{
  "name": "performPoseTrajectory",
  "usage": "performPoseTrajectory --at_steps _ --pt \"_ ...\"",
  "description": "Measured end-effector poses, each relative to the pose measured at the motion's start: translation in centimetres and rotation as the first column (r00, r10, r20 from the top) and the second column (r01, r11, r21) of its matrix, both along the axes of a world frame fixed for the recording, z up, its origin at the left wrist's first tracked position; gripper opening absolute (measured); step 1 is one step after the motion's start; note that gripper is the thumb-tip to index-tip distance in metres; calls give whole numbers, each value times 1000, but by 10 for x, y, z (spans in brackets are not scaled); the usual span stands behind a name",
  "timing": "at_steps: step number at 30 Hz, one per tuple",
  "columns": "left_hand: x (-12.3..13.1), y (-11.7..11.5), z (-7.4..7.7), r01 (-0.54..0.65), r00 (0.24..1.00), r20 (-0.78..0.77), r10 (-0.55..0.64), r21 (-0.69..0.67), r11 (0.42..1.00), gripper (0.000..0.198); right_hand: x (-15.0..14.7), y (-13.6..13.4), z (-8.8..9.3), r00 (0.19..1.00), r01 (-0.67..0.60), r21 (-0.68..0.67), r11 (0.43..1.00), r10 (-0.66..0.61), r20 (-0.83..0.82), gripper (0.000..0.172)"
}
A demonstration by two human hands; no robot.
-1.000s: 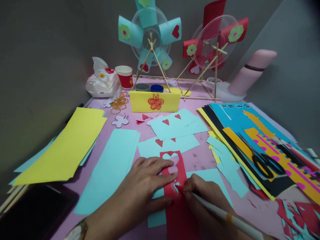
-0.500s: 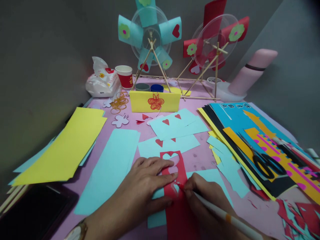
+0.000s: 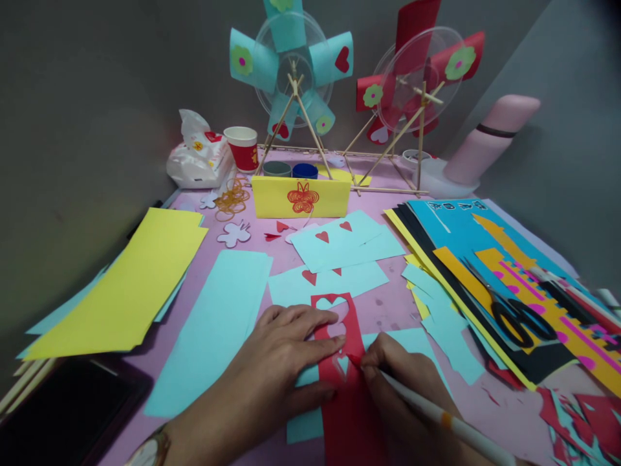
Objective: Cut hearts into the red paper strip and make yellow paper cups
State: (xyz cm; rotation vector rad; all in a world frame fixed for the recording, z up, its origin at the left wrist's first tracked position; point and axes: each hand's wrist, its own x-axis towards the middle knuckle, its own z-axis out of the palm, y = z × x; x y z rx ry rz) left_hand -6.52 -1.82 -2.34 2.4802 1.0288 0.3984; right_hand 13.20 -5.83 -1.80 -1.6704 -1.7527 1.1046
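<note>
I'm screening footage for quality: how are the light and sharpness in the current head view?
Head view: dim, the upper right corner nearly black; right hand darker than left hand, fine detail soft on both; pink bottle leaning outward, perhaps wide-angle stretch; red butterfly drawing readable.

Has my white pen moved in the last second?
Yes, slightly right: the tip of the white pen overlapped the lowest heart cutout in the red strip; now it's just beside it.

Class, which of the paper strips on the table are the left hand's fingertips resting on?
The red strip with heart-shaped cutouts, under the fingertips of the left hand. Its colour sets it apart from the light-blue strips around it.
</note>
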Motion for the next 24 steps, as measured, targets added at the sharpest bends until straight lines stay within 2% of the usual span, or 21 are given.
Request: performPoseTrajectory --at_steps 7,16,24 --pt "0 -1 2 1 1000 1 -1 -6 1000 42 0 0 2 1000 -8 -1 1000 8 -26 20" --pt "0 0 0 0 1000 2 0 5 1000 42 2 2 -2 997 -76 108 991 77 -10 19" --pt "0 -1 2 9 1000 -26 -9 -5 1000 43 1 1 4 994 -106 35 994 106 4 20"
